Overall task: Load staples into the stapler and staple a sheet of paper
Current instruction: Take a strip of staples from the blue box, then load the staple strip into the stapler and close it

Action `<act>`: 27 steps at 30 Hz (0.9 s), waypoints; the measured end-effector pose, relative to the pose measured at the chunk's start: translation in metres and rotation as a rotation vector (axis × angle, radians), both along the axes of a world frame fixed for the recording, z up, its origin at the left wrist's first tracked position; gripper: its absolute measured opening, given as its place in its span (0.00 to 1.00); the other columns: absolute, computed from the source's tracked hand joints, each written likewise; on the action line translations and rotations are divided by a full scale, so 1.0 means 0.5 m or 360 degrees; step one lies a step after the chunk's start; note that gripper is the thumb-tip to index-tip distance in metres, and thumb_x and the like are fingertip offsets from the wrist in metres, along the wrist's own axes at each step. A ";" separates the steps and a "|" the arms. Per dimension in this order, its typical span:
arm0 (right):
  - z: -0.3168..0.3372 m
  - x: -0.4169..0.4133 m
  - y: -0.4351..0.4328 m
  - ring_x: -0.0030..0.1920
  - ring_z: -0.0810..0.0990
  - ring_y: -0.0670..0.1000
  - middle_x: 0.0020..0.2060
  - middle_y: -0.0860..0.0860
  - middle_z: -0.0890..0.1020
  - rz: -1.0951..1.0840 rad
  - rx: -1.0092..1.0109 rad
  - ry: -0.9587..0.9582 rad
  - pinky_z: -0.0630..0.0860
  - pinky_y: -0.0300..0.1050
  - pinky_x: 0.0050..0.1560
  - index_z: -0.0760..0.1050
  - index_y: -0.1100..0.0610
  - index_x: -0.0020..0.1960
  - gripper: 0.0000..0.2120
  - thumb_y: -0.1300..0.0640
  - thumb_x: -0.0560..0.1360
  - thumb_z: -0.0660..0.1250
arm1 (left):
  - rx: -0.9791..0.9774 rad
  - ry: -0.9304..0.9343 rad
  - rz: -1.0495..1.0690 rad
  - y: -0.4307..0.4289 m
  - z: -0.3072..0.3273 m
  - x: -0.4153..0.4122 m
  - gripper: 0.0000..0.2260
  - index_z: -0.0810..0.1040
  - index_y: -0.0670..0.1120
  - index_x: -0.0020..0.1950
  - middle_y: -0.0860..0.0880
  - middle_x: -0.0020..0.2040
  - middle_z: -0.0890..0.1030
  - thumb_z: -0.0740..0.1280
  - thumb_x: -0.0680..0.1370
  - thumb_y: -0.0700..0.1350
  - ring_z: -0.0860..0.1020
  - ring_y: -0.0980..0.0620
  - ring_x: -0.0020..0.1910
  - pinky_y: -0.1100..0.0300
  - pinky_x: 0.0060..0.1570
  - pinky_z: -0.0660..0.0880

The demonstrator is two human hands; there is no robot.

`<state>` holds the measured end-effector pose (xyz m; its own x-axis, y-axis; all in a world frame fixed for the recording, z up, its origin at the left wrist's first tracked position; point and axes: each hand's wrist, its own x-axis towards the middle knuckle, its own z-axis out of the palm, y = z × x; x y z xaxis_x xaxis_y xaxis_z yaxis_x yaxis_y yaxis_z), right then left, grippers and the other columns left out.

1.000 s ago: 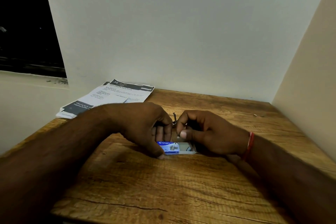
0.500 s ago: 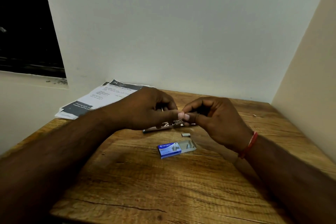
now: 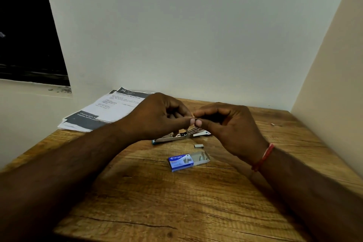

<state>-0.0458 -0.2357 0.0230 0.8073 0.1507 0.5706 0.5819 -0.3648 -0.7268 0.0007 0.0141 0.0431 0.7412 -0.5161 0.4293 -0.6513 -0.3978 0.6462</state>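
My left hand [image 3: 161, 118] and my right hand [image 3: 227, 124] meet fingertip to fingertip above the table, pinching a thin strip of staples [image 3: 193, 119] between them. Below them the stapler [image 3: 172, 138] lies opened flat on the wood, partly hidden by my hands. A small blue staple box [image 3: 181, 162] with its tray slid out lies nearer to me. A short loose piece of staples [image 3: 198, 145] rests between the box and the stapler. The printed sheets of paper [image 3: 110, 110] lie at the far left corner.
The wooden table [image 3: 176, 202] sits in a corner, with a white wall behind and a beige wall close on the right. A dark window opening is at the left. A tiny bit [image 3: 272, 124] lies on the wood at the far right.
Both hands have lifted away from the staple box and come together above the open stapler, now pinching the staple strip. The box and a loose staple piece are uncovered.
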 end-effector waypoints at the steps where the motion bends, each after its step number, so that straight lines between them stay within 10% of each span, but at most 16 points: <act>1: 0.000 0.000 0.000 0.54 0.91 0.45 0.51 0.45 0.92 -0.0007 0.0007 0.0014 0.87 0.41 0.56 0.91 0.53 0.57 0.11 0.64 0.76 0.82 | -0.0007 -0.0020 0.0005 -0.002 -0.003 0.001 0.08 0.92 0.53 0.50 0.53 0.41 0.91 0.81 0.78 0.57 0.89 0.43 0.40 0.52 0.40 0.84; 8: -0.003 0.010 0.001 0.56 0.90 0.45 0.53 0.44 0.92 -0.0101 0.0064 0.0070 0.87 0.47 0.59 0.85 0.48 0.66 0.21 0.66 0.77 0.80 | -0.0025 -0.0102 0.0050 -0.005 -0.027 0.020 0.09 0.91 0.56 0.50 0.58 0.40 0.90 0.84 0.76 0.58 0.82 0.62 0.33 0.69 0.35 0.77; 27: -0.044 0.034 0.026 0.53 0.81 0.34 0.50 0.38 0.86 -0.0641 -0.0635 0.0005 0.69 0.28 0.48 0.71 0.39 0.72 0.31 0.60 0.78 0.81 | 0.0102 -0.0004 0.0146 -0.012 -0.083 0.056 0.17 0.87 0.60 0.55 0.63 0.47 0.89 0.87 0.72 0.46 0.86 0.63 0.42 0.74 0.38 0.77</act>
<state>-0.0290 -0.2229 0.0011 0.8472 0.0342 0.5302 0.3383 -0.8042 -0.4886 0.0285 0.0082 0.0017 0.7855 -0.4727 0.3993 -0.6118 -0.4962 0.6161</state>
